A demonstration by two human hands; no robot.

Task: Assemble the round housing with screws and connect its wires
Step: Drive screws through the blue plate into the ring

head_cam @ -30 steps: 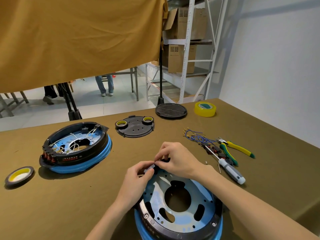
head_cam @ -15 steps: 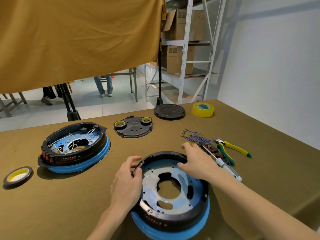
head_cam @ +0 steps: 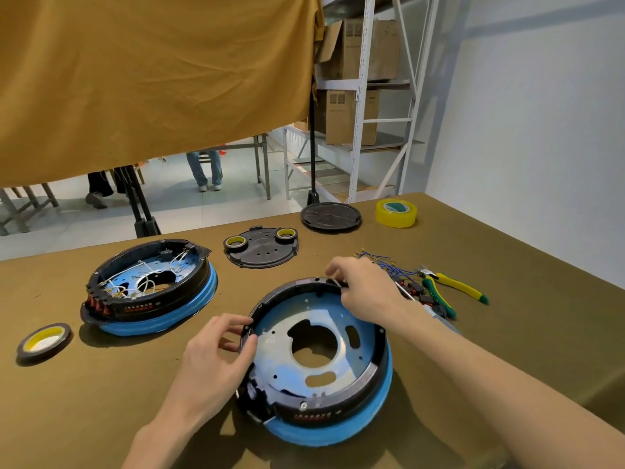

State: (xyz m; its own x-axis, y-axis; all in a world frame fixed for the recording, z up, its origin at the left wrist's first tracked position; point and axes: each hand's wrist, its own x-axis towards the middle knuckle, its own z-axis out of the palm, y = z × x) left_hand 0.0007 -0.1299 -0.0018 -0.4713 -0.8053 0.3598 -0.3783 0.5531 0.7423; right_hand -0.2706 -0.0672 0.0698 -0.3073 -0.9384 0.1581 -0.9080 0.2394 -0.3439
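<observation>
1. a tape roll (head_cam: 44,341) with a yellow core lies flat at the far left of the olive-brown surface (head_cam: 101,401).
2. just right of it, a second housing (head_cam: 148,289), black ring on a blue base, holds white wires (head_cam: 148,282).
3. the left hand (head_cam: 216,363) grips the left rim of the round housing (head_cam: 321,360), thumb and fingers closed on the black ring.
4. this housing sits near the front centre, its blue metal plate facing up.
5. behind it lies a black cover plate (head_cam: 262,248) with two small tape rolls on it.
6. the right hand (head_cam: 365,289) pinches the housing's far rim, fingers curled closed on it.
7. farther right lie blue wires (head_cam: 382,262), yellow-green pliers (head_cam: 453,289) and, at the back, yellow tape (head_cam: 395,213).
</observation>
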